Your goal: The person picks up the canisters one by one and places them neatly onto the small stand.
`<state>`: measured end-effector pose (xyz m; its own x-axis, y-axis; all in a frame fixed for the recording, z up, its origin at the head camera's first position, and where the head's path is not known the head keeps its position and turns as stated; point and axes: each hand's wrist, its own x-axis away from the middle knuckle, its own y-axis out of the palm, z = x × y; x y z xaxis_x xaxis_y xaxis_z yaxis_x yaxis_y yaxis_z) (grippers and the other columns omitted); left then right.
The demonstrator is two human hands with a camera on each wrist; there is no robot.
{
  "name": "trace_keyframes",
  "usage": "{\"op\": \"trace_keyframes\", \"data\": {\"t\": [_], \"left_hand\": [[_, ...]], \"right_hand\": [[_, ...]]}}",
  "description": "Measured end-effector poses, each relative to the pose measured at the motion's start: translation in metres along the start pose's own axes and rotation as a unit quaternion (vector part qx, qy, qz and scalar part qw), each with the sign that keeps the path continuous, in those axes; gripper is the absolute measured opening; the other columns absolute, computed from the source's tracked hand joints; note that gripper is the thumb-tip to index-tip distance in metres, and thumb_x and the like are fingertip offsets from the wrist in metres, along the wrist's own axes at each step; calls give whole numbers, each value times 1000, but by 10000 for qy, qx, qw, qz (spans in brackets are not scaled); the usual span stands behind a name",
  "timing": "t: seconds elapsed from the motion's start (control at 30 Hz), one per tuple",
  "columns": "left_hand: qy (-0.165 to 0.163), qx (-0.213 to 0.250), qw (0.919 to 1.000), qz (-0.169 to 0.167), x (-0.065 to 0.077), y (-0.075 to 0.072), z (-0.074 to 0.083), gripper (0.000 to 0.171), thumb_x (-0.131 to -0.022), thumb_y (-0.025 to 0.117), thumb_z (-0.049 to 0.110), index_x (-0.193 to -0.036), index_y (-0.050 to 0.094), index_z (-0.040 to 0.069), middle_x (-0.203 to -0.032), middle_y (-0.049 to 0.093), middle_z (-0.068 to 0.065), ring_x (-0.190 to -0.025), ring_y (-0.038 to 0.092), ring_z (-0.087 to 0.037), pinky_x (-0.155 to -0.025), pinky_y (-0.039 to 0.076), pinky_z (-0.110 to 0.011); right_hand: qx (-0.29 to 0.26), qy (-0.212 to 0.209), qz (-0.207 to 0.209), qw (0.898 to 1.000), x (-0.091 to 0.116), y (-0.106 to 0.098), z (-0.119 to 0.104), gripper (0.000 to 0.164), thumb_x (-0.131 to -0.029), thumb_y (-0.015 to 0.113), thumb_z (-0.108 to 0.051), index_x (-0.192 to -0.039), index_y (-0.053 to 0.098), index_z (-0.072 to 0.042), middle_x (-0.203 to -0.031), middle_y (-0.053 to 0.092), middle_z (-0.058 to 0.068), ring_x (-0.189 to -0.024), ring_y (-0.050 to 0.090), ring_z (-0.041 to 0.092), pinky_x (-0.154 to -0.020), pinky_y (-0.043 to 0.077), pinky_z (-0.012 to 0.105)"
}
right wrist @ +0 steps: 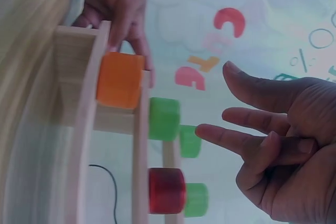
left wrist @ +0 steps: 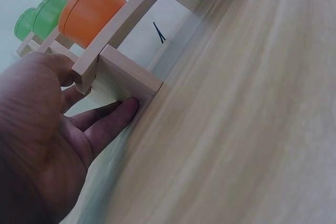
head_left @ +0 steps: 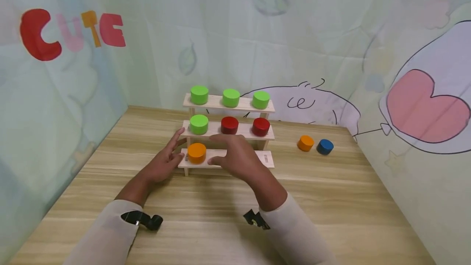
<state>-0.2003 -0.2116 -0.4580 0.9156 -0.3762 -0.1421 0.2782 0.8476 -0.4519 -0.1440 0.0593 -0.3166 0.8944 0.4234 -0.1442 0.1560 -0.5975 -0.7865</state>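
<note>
A three-tier wooden stand (head_left: 217, 166) holds round blocks. Three green blocks (head_left: 231, 98) sit on the top tier. On the middle tier are a green block (head_left: 199, 124) and two red blocks (head_left: 261, 127). An orange block (head_left: 196, 153) rests at the left of the bottom tier. My left hand (head_left: 162, 166) touches the stand's left end; in the left wrist view its fingertips (left wrist: 130, 107) lie against the side leg. My right hand (head_left: 241, 158) hovers before the bottom tier, right of the orange block. Nothing is between its thumb and fingers (right wrist: 226, 139).
On the table (head_left: 220, 220), right of the stand, lie a loose orange block (head_left: 306, 143) and a blue block (head_left: 325, 147), side by side. A printed curtain (head_left: 228, 36) stands behind the table and along both sides.
</note>
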Motion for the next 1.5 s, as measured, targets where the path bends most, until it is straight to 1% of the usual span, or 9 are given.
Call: {"op": "trace_keyframes", "data": {"t": [0.23,0.33,0.57,0.63,0.87,0.97,1.07,1.3,1.5], "left_hand": [[-39,-5,10000,20,0,1,-1,84,-117,45,13,-175,-7,43,-180,22,-28,-159,36,-57,-121,39,-69],[-18,-2,10000,20,0,1,-1,84,-116,45,13,-176,-7,40,-179,22,-30,-160,34,-57,-122,38,-70],[-131,23,9999,21,0,1,0,84,-117,45,14,-174,-6,49,-180,22,-27,-161,33,-56,-123,37,-70],[-142,14,9999,4,0,1,0,85,-117,45,15,-173,-7,51,-180,21,-27,-161,34,-57,-122,38,-69],[-133,-15,9999,-12,1,0,0,85,-117,46,15,-173,-9,50,-180,22,-28,-160,33,-58,-122,38,-69],[-171,-15,9999,-21,1,0,0,86,-117,46,15,-173,-9,51,-180,21,-27,-161,33,-58,-123,37,-69],[-187,-34,9998,-18,1,-1,0,86,-117,45,15,-173,-8,52,-181,21,-26,-162,31,-56,-124,36,-69],[-217,-97,9997,-18,1,-2,0,84,-117,46,18,-173,-8,52,-181,22,-25,-163,30,-56,-125,35,-69],[-249,-33,9997,-24,1,-1,1,86,-117,47,18,-172,-7,55,-181,21,-25,-161,33,-56,-124,36,-69]], "right_hand": [[-27,-46,401,9992,9,-17,-7,63,-89,92,-15,-148,70,-12,-147,73,6,-139,68,28,-113,58,48],[-181,-83,742,9970,12,-24,-5,58,-89,92,-15,-143,73,-12,-140,77,6,-103,74,30,-98,63,46],[-270,-337,1356,9898,11,-45,11,51,-93,89,-18,-141,75,-16,-135,78,5,-102,69,26,-82,61,37],[-257,-262,1480,9883,10,-52,17,53,-94,88,-19,-144,73,-16,-125,79,8,-90,64,29,-75,57,38],[-697,342,1567,9846,8,-77,42,60,-98,84,-21,-155,64,-21,-161,61,5,-123,74,36,-100,64,49],[-815,440,1638,9821,8,-85,55,59,-99,82,-18,-155,63,-20,-165,57,7,-125,73,38,-97,65,52],[-673,489,1804,9801,7,-95,68,57,-101,80,-19,-155,63,-14,-166,56,8,-151,56,36,-106,60,57],[-410,1108,1818,9762,4,-123,99,57,-105,75,-28,-159,59,-14,-169,52,12,-114,78,43,-100,63,56],[-476,1700,1636,9706,0,-144,119,62,-107,72,-36,-163,54,-17,-173,45,13,-121,72,42,-101,63,55]]}}
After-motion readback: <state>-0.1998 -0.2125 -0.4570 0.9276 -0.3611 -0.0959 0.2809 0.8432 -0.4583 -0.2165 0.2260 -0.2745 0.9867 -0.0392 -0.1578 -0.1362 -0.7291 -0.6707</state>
